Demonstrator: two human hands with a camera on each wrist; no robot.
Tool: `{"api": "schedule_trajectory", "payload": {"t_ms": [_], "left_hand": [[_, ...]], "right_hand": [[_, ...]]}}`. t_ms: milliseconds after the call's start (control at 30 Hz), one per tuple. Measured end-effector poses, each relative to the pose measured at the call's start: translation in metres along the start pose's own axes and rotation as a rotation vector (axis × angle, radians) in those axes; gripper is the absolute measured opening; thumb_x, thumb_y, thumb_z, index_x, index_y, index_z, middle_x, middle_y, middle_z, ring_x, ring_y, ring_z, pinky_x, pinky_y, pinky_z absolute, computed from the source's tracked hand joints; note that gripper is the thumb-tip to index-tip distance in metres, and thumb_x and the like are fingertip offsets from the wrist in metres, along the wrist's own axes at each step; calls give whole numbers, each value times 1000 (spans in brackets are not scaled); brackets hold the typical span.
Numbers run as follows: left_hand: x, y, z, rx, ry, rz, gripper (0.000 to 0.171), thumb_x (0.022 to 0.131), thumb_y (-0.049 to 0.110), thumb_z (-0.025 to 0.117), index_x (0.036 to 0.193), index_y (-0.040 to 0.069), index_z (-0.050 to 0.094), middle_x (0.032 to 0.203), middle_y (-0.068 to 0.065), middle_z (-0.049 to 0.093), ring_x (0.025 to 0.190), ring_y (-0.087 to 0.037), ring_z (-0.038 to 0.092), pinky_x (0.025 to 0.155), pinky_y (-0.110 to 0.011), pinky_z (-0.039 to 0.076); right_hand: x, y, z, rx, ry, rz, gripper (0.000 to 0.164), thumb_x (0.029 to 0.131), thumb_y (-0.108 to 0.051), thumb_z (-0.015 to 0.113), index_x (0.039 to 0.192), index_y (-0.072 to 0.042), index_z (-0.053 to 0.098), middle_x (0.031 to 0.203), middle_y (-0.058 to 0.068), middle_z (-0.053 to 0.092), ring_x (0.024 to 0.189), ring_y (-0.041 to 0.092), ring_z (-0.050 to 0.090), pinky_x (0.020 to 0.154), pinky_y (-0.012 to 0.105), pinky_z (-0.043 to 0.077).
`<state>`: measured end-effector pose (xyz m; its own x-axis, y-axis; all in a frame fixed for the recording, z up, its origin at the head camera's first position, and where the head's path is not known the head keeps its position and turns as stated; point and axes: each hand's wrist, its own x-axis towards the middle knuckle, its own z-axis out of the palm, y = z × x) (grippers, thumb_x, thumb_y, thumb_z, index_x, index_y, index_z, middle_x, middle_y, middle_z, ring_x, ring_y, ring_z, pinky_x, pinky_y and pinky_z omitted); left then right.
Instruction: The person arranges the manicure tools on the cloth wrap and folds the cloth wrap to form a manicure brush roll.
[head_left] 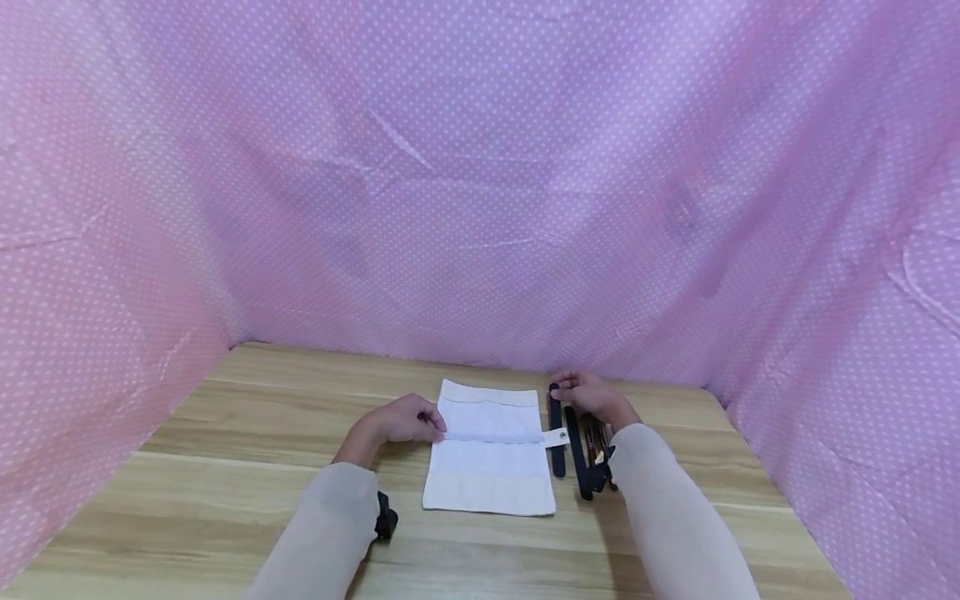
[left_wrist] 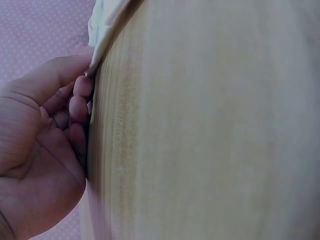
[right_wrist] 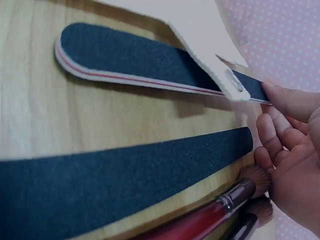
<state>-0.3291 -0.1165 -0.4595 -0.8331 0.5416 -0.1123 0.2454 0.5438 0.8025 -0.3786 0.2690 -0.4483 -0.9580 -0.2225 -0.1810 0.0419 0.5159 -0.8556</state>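
Note:
An unrolled white cloth pouch [head_left: 487, 493] with a fold across its middle lies on the table. My left hand [head_left: 408, 418] pinches its left edge between thumb and fingers; the left wrist view shows the cloth edge [left_wrist: 106, 30] at the fingertips. To the right of the pouch, my right hand [head_left: 591, 395] pinches the far end of a black nail file [right_wrist: 125, 55] with a white and red edge. The pouch's snap strap [right_wrist: 207, 62] crosses over this file. A second black nail file [right_wrist: 130, 180] lies beside it on the table, below the right hand.
Makeup brushes [right_wrist: 187, 220] with dark red handles lie right of the second file, partly hidden by the right wrist in the head view. The wooden table [head_left: 225, 467] meets a pink dotted cloth [head_left: 480, 208] at the back and sides.

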Motion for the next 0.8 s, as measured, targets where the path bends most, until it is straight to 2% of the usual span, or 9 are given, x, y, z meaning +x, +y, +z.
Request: {"api": "schedule_trajectory", "payload": {"t_ms": [200, 333, 533, 800], "left_hand": [[0, -1, 1, 19, 13, -2, 7, 94, 7, 68, 90, 8, 74, 85, 3, 63, 81, -14, 51, 76, -30, 43], [0, -1, 2, 9, 14, -18, 8, 95, 7, 66, 90, 8, 73, 85, 2, 62, 81, -15, 51, 75, -29, 42], [-1, 0, 2, -33, 7, -33, 9, 96, 7, 64, 92, 7, 72, 82, 1, 58, 78, -15, 49, 71, -29, 41], [-4, -2, 3, -11, -1, -9, 10, 99, 8, 63, 95, 8, 72, 90, 0, 63, 86, -16, 52, 79, -31, 43]], "right_hand": [[-5, -8, -2, 193, 17, -15, 27, 104, -6, 57, 129, 5, 55, 111, 10, 65, 99, 23, 62, 92, 39, 51], [-5, -19, -4, 278, 14, -43, 29, 103, 0, 55, 130, 10, 53, 106, 7, 63, 92, 17, 66, 88, 34, 56], [-6, -44, -11, 292, 41, -86, 29, 102, 1, 56, 129, 11, 54, 102, 5, 63, 89, 14, 63, 83, 32, 55], [-13, -83, -15, 268, 89, -147, 30, 102, -4, 58, 131, 6, 57, 103, 3, 63, 87, 15, 63, 81, 31, 55]]}}
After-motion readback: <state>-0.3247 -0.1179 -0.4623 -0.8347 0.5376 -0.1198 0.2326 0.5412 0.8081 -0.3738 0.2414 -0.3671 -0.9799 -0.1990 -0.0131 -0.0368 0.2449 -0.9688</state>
